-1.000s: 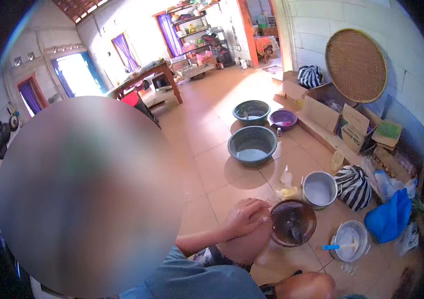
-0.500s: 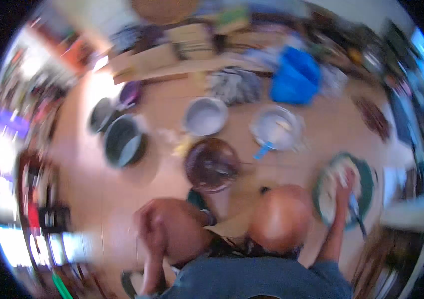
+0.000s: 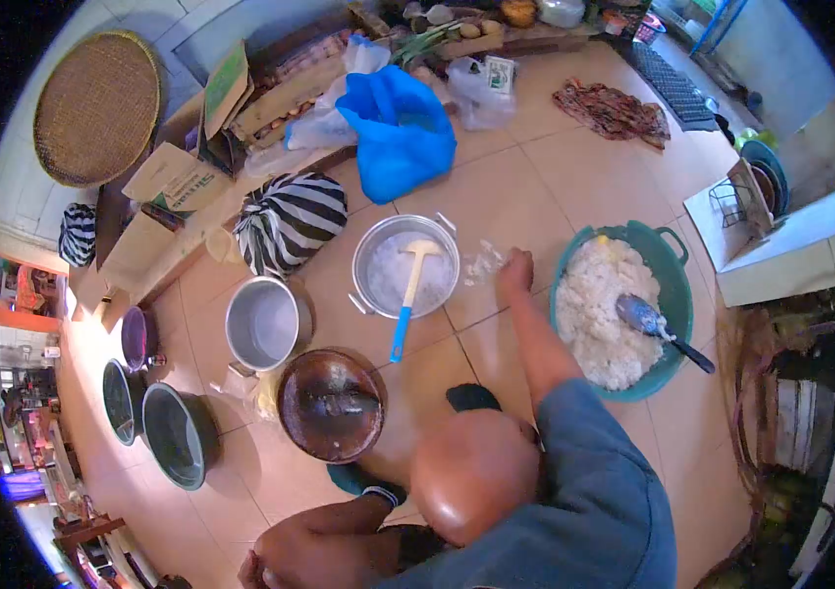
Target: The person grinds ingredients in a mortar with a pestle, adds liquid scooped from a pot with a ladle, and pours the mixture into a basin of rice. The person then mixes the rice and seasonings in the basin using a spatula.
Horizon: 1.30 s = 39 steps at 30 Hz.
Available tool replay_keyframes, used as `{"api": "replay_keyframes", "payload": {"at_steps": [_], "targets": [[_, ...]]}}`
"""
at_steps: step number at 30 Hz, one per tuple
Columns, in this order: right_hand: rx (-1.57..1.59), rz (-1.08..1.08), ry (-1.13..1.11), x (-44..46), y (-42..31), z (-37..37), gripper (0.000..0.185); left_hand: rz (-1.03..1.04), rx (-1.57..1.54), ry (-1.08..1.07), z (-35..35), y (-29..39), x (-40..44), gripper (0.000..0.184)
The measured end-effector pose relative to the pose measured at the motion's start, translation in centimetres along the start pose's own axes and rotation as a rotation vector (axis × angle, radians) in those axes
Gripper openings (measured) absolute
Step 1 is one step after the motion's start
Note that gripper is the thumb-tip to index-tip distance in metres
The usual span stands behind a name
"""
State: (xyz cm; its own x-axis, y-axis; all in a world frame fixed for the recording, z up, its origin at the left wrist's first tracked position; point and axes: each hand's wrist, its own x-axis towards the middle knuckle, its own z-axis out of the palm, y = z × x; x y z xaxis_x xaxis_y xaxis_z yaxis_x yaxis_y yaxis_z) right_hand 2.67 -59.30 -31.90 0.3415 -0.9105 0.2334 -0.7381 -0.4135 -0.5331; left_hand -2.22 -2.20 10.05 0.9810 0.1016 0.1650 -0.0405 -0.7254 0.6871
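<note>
My right hand [image 3: 515,275] is low over the tiled floor, fingers curled closed; what they hold, if anything, is hidden. Scattered white bits [image 3: 483,263] lie just left of it. To its right stands a green basin [image 3: 677,368] heaped with white rice [image 3: 599,304]. A spoon [image 3: 645,319] with a dark handle rests on the rice, its handle over the rim. On the left side, a metal pot [image 3: 363,280] of white grains carries a blue-handled spatula [image 3: 407,304]. My left hand [image 3: 252,571] is by my knee, mostly cut off, its fingers unclear.
A brown round bowl [image 3: 332,405] stands near my feet, beside another metal pot [image 3: 265,324]. Dark tubs [image 3: 179,437] are at left. A blue plastic bag [image 3: 398,133], a striped bundle [image 3: 290,221] and cardboard boxes [image 3: 177,177] line the back. A crumpled cloth [image 3: 612,111] lies farther right.
My right hand has left the green basin and come to the floor between basin and pot. The view has turned to the right. The spoon remains in the basin.
</note>
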Motion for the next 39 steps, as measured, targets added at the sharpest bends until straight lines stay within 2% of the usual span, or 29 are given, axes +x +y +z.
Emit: {"api": "replay_keyframes", "payload": {"at_steps": [1, 2, 5, 8, 11, 14, 16, 18, 21, 24, 27, 30, 33, 36, 39], "targets": [[-0.018, -0.003, -0.067, 0.1, -0.1, 0.1, 0.014, -0.013, 0.034, 0.048, 0.7, 1.7, 0.0, 0.063], [-0.037, -0.006, -0.134, 0.2, -0.4, 0.2, 0.014, -0.019, 0.060, 0.051, 1.0, 3.0, 0.3, 0.056], [0.144, -0.034, -0.111, 0.1, -0.5, 3.1, 0.014, 0.004, 0.157, 0.026, 1.3, 2.6, 1.3, 0.054], [0.280, 0.017, -0.048, 0.8, -1.8, 3.1, 0.024, -0.032, 0.093, 0.026, 2.0, 2.7, 1.7, 0.054], [0.311, -0.068, 0.107, 2.0, -1.4, 5.1, 0.020, -0.078, 0.012, 0.039, 2.5, 3.2, 1.9, 0.054], [0.096, -0.363, -0.017, 2.8, -2.9, 4.2, 0.020, -0.031, 0.017, 0.030, 2.3, 2.7, 2.0, 0.051], [0.638, 0.044, -0.257, 1.2, -4.6, 4.6, 0.019, -0.052, 0.019, 0.031, 2.4, 2.7, 2.1, 0.049], [0.723, 0.105, -0.370, 0.0, -4.8, 4.4, 0.018, -0.060, 0.030, 0.029, 2.5, 3.0, 2.1, 0.048], [0.186, -0.335, -0.348, -1.5, -4.7, 4.4, 0.013, -0.040, 0.061, 0.038, 2.3, 3.3, 1.9, 0.047], [-0.078, -0.616, -0.338, -1.4, -4.3, 1.7, 0.014, 0.001, 0.062, 0.040, 2.3, 2.8, 1.9, 0.046], [0.206, -0.267, -0.131, -1.4, -4.6, -0.7, 0.015, 0.002, 0.058, 0.035, 2.3, 3.0, 1.9, 0.046], [0.265, -0.127, -0.023, -0.4, -3.0, 0.0, 0.021, -0.060, 0.058, 0.030, 2.1, 2.9, 1.8, 0.046], [0.243, -0.142, -0.040, -0.7, -3.0, 1.0, 0.025, -0.085, 0.061, 0.014, 2.0, 2.8, 1.8, 0.046], [0.110, -0.175, -0.372, -2.3, -4.7, -0.5, 0.030, -0.061, 0.071, 0.002, 1.8, 2.3, 2.0, 0.047], [0.098, -0.191, -0.354, -3.2, -5.9, -1.1, 0.032, -0.043, 0.053, -0.001, 1.8, 1.8, 1.9, 0.049]]}}
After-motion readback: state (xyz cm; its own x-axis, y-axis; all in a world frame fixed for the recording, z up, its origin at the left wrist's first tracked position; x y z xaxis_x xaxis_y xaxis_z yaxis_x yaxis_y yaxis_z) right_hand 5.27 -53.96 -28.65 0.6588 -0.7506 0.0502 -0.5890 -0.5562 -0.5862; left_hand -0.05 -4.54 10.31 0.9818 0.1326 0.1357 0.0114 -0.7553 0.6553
